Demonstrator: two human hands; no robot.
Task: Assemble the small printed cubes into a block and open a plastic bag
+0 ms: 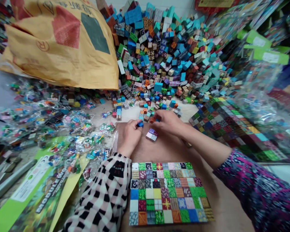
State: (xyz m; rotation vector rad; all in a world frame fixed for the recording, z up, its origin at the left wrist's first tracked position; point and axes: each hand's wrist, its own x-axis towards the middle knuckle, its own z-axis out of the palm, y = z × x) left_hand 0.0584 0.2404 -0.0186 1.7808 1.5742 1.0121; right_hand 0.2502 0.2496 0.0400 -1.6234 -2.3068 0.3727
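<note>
My left hand (131, 135) rests on a brown board (174, 148), its fingers pinched on a small blue cube (140, 124). My right hand (168, 122) lies just right of it, fingers curled round a small reddish cube (152, 119) at the edge of the loose blocks. A short joined pair of purple and grey cubes (152, 134) lies on the board between the hands. Nearer me on the board sits a flat grid of joined patterned cubes (168, 192).
A huge heap of small coloured cubes (164, 48) fills the back. A yellow sack (60, 42) lies at back left. Clear bags of cubes (50, 119) and green printed cards (38, 193) cover the left. Finished cube panels (227, 125) and bagged sets (268, 106) stack on the right.
</note>
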